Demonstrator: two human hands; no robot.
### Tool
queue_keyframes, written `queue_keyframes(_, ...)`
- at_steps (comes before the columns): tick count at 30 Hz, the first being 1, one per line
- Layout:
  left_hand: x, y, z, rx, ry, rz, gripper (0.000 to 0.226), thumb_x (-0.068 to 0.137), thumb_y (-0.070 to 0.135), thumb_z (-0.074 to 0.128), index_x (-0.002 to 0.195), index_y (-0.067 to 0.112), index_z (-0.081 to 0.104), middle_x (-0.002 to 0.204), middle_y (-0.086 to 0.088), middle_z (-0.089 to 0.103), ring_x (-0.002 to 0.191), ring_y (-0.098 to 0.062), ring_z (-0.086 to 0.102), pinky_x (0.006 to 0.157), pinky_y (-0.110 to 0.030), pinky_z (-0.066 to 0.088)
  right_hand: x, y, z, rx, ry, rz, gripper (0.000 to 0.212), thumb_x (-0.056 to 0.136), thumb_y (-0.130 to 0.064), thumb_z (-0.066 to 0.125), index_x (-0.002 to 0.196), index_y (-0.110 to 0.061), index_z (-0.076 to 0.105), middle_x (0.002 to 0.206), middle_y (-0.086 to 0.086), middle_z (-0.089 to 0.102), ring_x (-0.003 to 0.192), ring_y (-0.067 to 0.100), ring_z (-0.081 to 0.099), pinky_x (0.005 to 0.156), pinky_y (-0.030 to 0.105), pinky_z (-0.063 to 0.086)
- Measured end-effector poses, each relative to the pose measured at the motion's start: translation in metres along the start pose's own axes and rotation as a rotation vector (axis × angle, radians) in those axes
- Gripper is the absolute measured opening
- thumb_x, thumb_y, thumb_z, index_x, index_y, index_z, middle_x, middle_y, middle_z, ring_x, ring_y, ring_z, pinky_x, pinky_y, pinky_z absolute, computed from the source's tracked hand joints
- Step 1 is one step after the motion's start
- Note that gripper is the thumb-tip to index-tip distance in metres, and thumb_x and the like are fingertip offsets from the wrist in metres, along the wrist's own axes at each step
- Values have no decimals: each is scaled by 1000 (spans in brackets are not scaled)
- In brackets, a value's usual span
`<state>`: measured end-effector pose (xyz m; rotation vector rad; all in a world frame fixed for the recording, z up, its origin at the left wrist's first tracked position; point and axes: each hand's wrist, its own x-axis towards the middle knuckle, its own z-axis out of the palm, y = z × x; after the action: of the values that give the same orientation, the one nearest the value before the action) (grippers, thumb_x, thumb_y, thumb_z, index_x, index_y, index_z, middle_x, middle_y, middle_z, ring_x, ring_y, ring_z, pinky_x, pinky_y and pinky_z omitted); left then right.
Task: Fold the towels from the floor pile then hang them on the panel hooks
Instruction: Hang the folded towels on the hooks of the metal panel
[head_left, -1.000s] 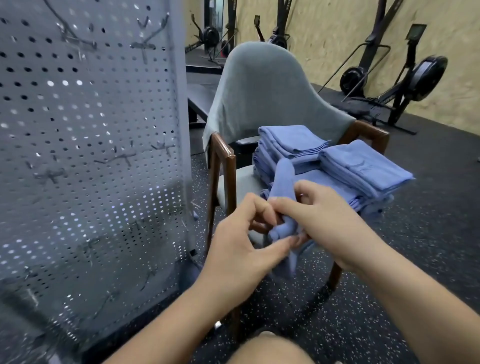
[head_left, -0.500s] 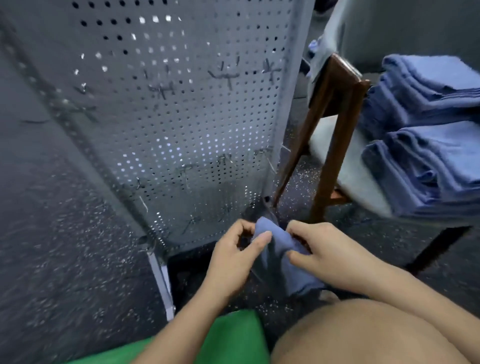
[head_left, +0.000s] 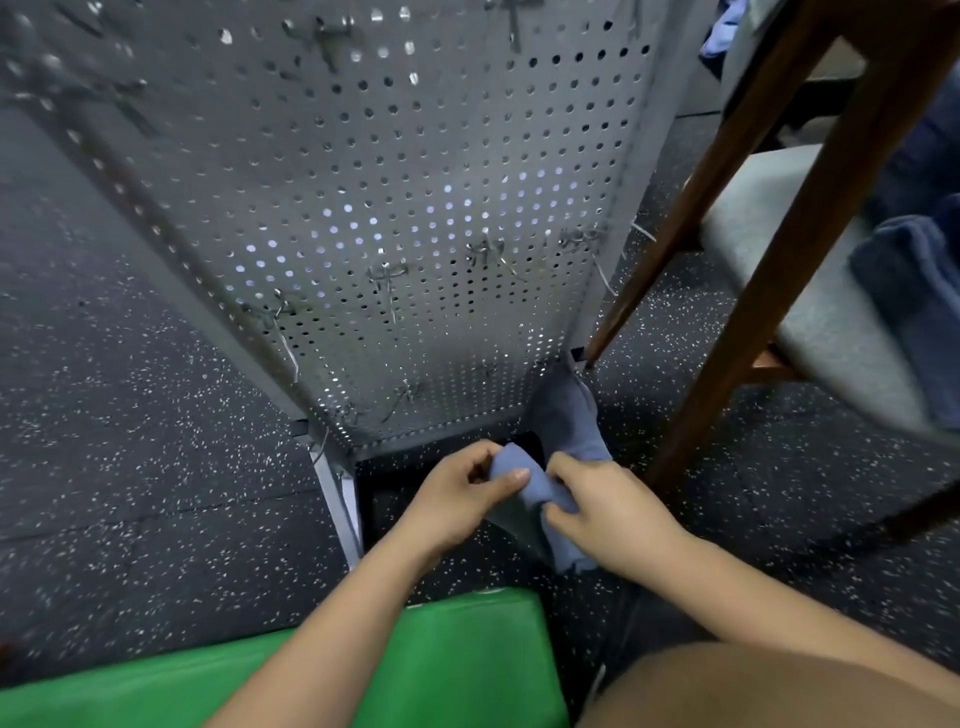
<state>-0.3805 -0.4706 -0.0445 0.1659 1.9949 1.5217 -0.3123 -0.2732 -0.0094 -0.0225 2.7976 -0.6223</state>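
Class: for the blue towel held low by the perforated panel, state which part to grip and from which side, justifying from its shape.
Probably the bunched fold of the blue towel, pinched from its two sides, where the left hand and right hand hold it. One end rises toward the panel and the other hangs loose, so the middle controls both.

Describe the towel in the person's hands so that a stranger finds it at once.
Find the grey perforated metal panel and follow it down to its bottom right corner, beside the brown wooden chair leg. There the left hand and right hand grip a blue cloth towel. The other blue towels lie on the grey chair seat; only this one is held.
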Motion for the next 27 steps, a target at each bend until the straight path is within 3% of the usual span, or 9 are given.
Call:
queue_keyframes(3, 10, -3, -11, -8, 16, -20, 13, 96, 34, 79, 97, 21, 77, 94, -2, 79, 82, -6, 65, 80, -27, 50, 7, -5, 6, 35, 39, 3, 22, 95, -33, 61, 96, -20, 44, 83, 2, 57, 75, 34, 56, 66, 46, 48)
queue_keyframes(7, 18, -4, -23, 172, 71, -132, 43, 93, 61, 74, 88, 18, 71, 80, 2, 73, 71, -7, 58, 70, -28, 44, 14, -9, 6, 65, 127, 0, 20, 95, -33, 62, 100, -20, 48, 85, -3, 59, 80, 32, 60, 65, 43, 45)
queue_keyframes(9, 17, -5, -25, 144, 43, -150, 48, 95, 60, 71, 84, 13, 67, 74, 5, 63, 68, -8, 51, 66, -29, 37, 16, -10, 6, 56, 158, -7, 21, 95, -34, 62, 100, -19, 48, 83, -6, 54, 80, 33, 60, 62, 41, 40)
queue_keyframes(11, 16, -5, -25, 20, 23, -97, 43, 98, 48, 74, 90, 6, 71, 80, 4, 67, 74, -8, 55, 73, -30, 40, 18, -12, 4, 43, 166, -19, 22, 95, -34, 61, 104, -18, 49, 85, -6, 54, 81, 33, 61, 63, 40, 40)
queue_keyframes(14, 16, 0, -26, -148, 18, -45, 23, 100, 36, 74, 99, 14, 78, 95, 2, 78, 85, -11, 66, 82, -31, 50, 22, -14, 0, 79, 166, -22, 22, 95, -33, 62, 107, -18, 52, 91, -2, 64, 82, 31, 62, 65, 42, 46)
queue_keyframes(17, 18, 7, -29, -251, 45, -51, 26, 97, 36, 77, 113, 16, 81, 109, -8, 81, 107, -27, 76, 99, -47, 57, 29, -21, -4, 149, 173, -11, 19, 94, -34, 63, 104, -25, 50, 88, -4, 65, 81, 26, 61, 68, 43, 50)
queue_keyframes(19, 21, 11, -34, -279, 106, -17, 29, 96, 35, 79, 118, 16, 79, 111, -8, 81, 111, -31, 76, 104, -53, 57, 35, -28, -9, 190, 178, 3, 20, 93, -35, 64, 104, -28, 49, 87, -5, 65, 81, 23, 60, 69, 44, 52)
queue_keyframes(24, 41, 31, -44, -10, 321, 171, 32, 100, 14, 69, 126, 32, 70, 115, 11, 78, 113, -11, 72, 98, -36, 58, 58, -47, -18, 241, 189, 88, 22, 93, -35, 67, 106, -28, 50, 87, -4, 66, 80, 23, 63, 62, 38, 51)
queue_keyframes(27, 60, 39, -46, 231, 432, 159, 35, 101, 7, 58, 127, 29, 66, 111, 7, 74, 107, -18, 69, 90, -33, 55, 76, -55, -21, 284, 173, 184, 21, 93, -30, 69, 106, -24, 55, 83, -8, 61, 71, 13, 58, 52, 25, 38)
